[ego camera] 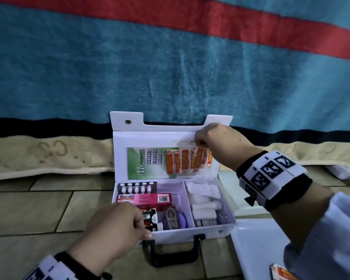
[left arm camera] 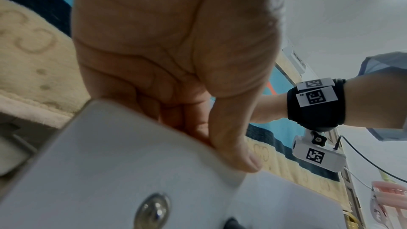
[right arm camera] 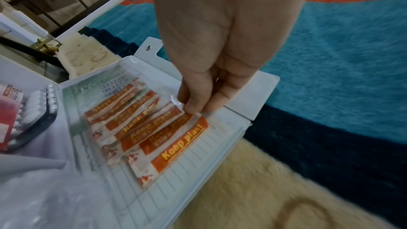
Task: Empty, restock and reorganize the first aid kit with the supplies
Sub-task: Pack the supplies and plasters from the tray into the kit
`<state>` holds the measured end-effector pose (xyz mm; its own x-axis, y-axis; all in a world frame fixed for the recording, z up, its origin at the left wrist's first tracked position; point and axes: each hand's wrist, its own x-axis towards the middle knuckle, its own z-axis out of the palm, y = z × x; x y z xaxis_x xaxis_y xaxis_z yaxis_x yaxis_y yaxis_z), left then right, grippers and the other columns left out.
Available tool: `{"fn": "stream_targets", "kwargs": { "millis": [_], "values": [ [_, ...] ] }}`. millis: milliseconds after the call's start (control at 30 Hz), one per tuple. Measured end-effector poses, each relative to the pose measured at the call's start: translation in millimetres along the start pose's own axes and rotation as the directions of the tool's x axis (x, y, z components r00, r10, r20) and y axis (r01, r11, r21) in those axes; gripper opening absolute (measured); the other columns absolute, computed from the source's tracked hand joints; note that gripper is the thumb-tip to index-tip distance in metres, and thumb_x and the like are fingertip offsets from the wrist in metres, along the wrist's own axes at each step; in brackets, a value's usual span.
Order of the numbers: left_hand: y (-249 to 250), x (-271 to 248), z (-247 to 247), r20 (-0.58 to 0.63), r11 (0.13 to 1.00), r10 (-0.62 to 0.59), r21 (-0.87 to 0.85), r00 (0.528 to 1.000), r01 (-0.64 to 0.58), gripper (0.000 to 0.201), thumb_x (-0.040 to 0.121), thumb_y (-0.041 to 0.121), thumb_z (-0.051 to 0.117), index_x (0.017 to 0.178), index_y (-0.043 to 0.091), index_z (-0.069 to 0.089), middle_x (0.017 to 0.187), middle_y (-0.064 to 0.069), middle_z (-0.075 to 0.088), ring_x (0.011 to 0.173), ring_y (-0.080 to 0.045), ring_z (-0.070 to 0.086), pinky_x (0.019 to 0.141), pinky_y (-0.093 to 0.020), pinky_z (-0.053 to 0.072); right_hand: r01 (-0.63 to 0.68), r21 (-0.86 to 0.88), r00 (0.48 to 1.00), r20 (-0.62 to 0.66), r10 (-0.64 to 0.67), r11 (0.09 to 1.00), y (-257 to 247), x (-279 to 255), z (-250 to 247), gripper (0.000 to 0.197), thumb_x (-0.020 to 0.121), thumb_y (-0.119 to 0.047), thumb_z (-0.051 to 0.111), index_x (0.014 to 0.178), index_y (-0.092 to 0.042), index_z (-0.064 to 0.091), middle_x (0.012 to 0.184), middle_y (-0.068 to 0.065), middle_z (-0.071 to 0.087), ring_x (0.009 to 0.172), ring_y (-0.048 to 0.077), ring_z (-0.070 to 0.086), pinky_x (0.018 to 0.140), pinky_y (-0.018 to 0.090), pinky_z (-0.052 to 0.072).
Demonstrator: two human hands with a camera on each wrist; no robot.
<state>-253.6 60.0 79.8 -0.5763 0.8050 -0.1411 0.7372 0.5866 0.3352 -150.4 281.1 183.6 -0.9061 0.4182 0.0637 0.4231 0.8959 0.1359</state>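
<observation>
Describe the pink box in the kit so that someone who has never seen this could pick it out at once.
Start at the white first aid kit lying open on the tiled floor, and look in its wider left compartment. Behind the left hand and just in front of the blister strip of white tablets lies a long pink carton. It is the only pink box there, printed "Bacidin" with a barcode at its right end.

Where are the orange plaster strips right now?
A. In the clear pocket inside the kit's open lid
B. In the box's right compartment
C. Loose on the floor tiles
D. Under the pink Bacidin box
A: the orange plaster strips sit in the clear pocket on the open lid, where the right hand pinches at their top edge.
</observation>
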Motion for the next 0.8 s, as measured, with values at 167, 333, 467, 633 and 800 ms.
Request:
{"fn": "stream_targets", "kwargs": {
  "millis": [167, 333, 467, 633, 800],
  "values": [
    [1, -1, -1, 0.004, 1.0, -0.018, -0.007, 1.0, 0.018, 0.031, 0.068, 0.055, 0.072, 0.062, 0.027, 0.06, 0.075, 0.011, 0.064, 0.076, -0.005, 0.058, 0.061, -0.02, 0.04, -0.06, 0.008, 0.998, -0.037, 0.06, 0.998, -4, -1, 1, 0.026, 0.08, 0.005, 0.039, 0.095, -0.015, 0.047, 0.094, 0.011, 0.056, 0.072, 0.025, 0.044, 0.06, 0.032, 0.038],
    [2, 0, -2, 0.006, 1.0, -0.026, -0.009, 1.0, 0.026, 0.03, 0.068, 0.054, 0.073, 0.061, 0.027, 0.061, 0.07, 0.012, 0.062, 0.073, -0.004, 0.057, 0.061, -0.019, 0.038, -0.001, -0.066, 1.0, -0.029, -0.001, 0.998, -3, -2, 2, 0.028, 0.079, 0.004, 0.043, 0.095, -0.017, 0.05, 0.102, 0.008, 0.059, 0.093, 0.027, 0.052, 0.07, 0.027, 0.029],
    [2, 0, -2, 0.026, 0.999, -0.034, -0.016, 0.999, 0.034, 0.029, 0.067, 0.052, 0.074, 0.058, 0.028, 0.062, 0.065, 0.011, 0.06, 0.069, -0.005, 0.056, 0.057, -0.019, 0.037, 0.018, -0.024, 0.999, -0.044, -0.019, 1.0, -1, -12, 2, 0.036, 0.08, 0.006, 0.044, 0.105, -0.018, 0.054, 0.112, 0.004, 0.057, 0.106, 0.022, 0.052, 0.08, 0.023, 0.031],
    [3, 2, -4, 0.074, 0.997, -0.038, -0.066, 0.997, 0.043, 0.029, 0.065, 0.049, 0.079, 0.055, 0.025, 0.064, 0.055, 0.011, 0.06, 0.06, -0.005, 0.058, 0.054, -0.018, 0.039, -0.104, 0.14, 0.992, -0.05, 0.112, 0.985, 12, -39, 2, 0.045, 0.084, 0.002, 0.053, 0.115, -0.03, 0.052, 0.106, -0.005, 0.063, 0.097, 0.021, 0.06, 0.082, 0.038, 0.052],
    [1, 5, -5, 0.108, 0.996, -0.005, -0.087, 0.994, 0.014, 0.026, 0.064, 0.046, 0.081, 0.054, 0.026, 0.067, 0.052, 0.009, 0.062, 0.057, -0.007, 0.059, 0.055, -0.02, 0.041, -0.212, 0.265, 0.975, 0.115, 0.188, 0.94, 42, -106, -2, 0.029, 0.082, -0.01, 0.067, 0.107, -0.024, 0.061, 0.094, -0.009, 0.063, 0.091, 0.012, 0.06, 0.084, 0.028, 0.049]
  ]
}}
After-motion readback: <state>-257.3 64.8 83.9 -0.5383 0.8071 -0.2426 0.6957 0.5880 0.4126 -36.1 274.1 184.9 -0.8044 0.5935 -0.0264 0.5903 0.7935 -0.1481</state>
